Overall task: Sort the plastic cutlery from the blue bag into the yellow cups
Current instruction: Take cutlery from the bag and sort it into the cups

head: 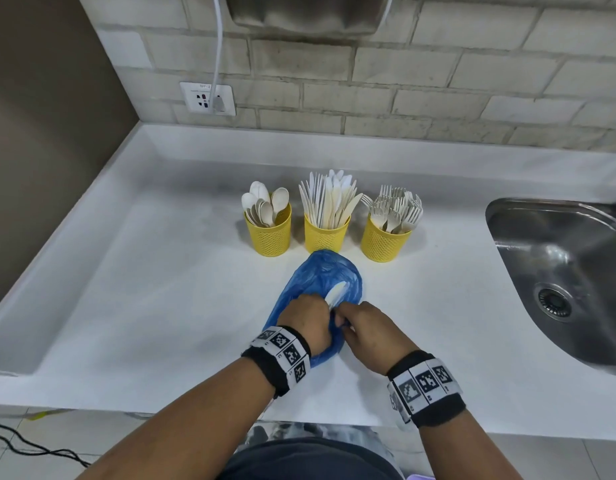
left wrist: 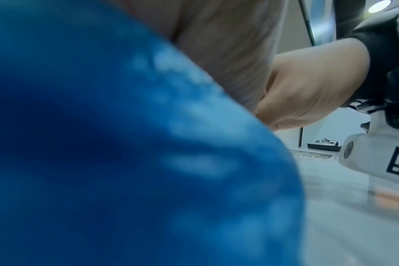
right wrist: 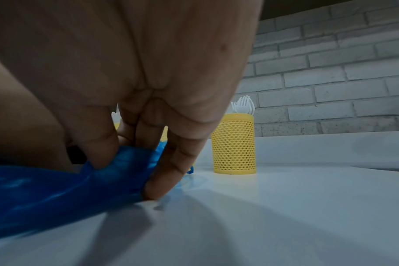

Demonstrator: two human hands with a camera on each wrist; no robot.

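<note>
The blue bag point(head: 318, 278) lies flat on the white counter in front of three yellow cups: spoons point(head: 269, 232) at left, knives point(head: 326, 233) in the middle, forks point(head: 384, 242) at right. A white piece of cutlery point(head: 335, 293) sticks out at the bag's mouth, its type unclear. My left hand point(head: 308, 318) rests on the bag with curled fingers at that piece. My right hand point(head: 360, 323) pinches the bag's edge point(right wrist: 116, 162) between thumb and fingers. The left wrist view is mostly filled by blurred blue bag point(left wrist: 103, 144).
A steel sink point(head: 559, 271) is sunk into the counter at right. A brick wall with a socket point(head: 207, 98) and a plugged-in cable runs behind the cups. The counter's front edge point(head: 195, 414) is near my forearms. A raised ledge borders the left side.
</note>
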